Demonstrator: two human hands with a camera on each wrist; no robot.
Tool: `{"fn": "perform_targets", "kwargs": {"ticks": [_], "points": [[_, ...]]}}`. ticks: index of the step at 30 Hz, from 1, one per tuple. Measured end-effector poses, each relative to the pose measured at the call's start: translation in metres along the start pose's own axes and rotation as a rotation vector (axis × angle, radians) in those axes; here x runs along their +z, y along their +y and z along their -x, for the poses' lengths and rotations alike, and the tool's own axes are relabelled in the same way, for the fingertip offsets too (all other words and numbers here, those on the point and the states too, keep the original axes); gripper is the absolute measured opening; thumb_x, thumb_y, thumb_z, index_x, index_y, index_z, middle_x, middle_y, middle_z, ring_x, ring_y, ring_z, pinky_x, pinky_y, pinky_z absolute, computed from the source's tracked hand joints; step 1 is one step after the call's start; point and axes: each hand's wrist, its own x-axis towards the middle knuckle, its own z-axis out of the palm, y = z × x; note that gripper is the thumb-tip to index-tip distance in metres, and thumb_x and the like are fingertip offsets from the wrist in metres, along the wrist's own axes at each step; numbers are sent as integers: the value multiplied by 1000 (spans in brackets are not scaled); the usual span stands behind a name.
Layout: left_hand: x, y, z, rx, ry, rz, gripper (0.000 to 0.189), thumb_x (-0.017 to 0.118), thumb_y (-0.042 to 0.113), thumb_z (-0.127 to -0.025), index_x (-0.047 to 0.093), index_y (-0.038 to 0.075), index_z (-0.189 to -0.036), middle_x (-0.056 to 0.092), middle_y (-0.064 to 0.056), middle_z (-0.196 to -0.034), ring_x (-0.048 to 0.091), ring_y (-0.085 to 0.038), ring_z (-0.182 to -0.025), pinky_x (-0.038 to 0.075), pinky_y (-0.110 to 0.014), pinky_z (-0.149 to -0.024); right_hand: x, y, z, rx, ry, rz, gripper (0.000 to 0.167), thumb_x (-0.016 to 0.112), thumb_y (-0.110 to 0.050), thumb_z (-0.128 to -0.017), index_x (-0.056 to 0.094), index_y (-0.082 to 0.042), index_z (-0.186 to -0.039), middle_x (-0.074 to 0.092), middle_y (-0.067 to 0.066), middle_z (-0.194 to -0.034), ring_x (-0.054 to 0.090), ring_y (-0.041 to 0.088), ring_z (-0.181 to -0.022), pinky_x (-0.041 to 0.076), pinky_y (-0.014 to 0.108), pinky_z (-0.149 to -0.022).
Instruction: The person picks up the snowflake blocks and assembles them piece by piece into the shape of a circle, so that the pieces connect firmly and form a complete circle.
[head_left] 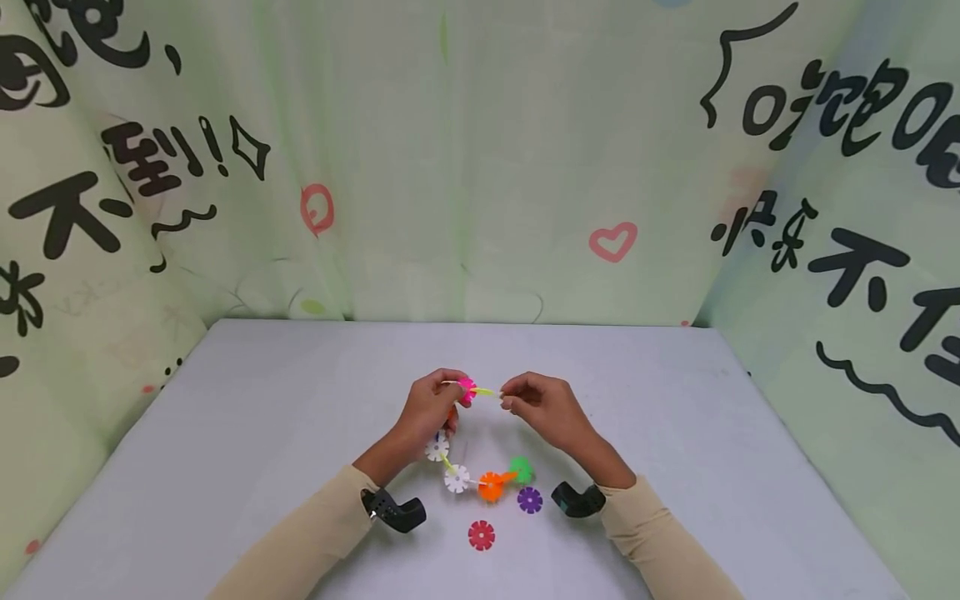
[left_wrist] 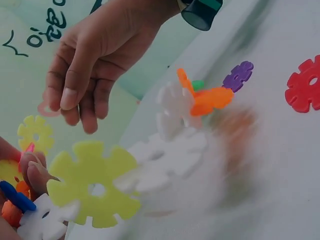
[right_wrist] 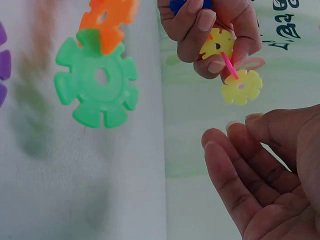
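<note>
My left hand (head_left: 423, 412) grips a chain of slotted plastic snowflake discs near its upper end, pinching by a pink disc (head_left: 467, 390). A yellow disc (right_wrist: 250, 92) sticks out past the pink one. Another yellow disc (right_wrist: 220, 41) and a blue disc (right_wrist: 191, 6) show among the left fingers. My right hand (head_left: 546, 408) is raised beside the outer yellow disc, fingers bent loosely and nothing between them; a small gap shows in the right wrist view. Below the left hand the chain runs through white discs (head_left: 456, 478) and an orange disc (head_left: 491, 487) to a green disc (head_left: 522, 471).
A loose purple disc (head_left: 529, 500) and a loose red disc (head_left: 482, 536) lie on the white table (head_left: 300, 367) nearer the body. Printed curtains (head_left: 465, 167) enclose the table at the back and sides. Each wrist wears a black camera band (head_left: 397, 512).
</note>
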Motion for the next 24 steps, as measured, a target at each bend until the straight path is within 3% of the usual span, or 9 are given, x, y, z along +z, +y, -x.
{"fn": "perform_targets", "kwargs": {"ticks": [8, 12, 24], "points": [[-5, 0, -1, 63, 64, 25, 30, 49, 14, -98, 62, 10, -125, 64, -10, -86, 44, -18, -49, 45, -23, -48, -20, 7, 17, 87, -76, 113, 7, 69, -11, -91, 70, -8, -97, 68, -2, -90, 63, 14, -80, 54, 29, -72], [-9, -3, -2, 100, 105, 45, 29, 47, 15, -99, 63, 10, -123, 64, -10, -86, 44, -18, -49, 45, -23, -49, -29, 13, 28, 110, -138, 116, 13, 67, -15, -93, 70, -5, -101, 68, -2, -94, 63, 15, -82, 53, 29, -72], [-12, -4, -4, 121, 86, 103, 25, 44, 11, -97, 54, -4, -115, 64, -13, -85, 52, -19, -57, 50, -25, -56, -32, 21, 54, 153, -347, 47, 14, 69, -17, -91, 70, -7, -102, 67, -4, -94, 61, 15, -85, 53, 26, -74]]}}
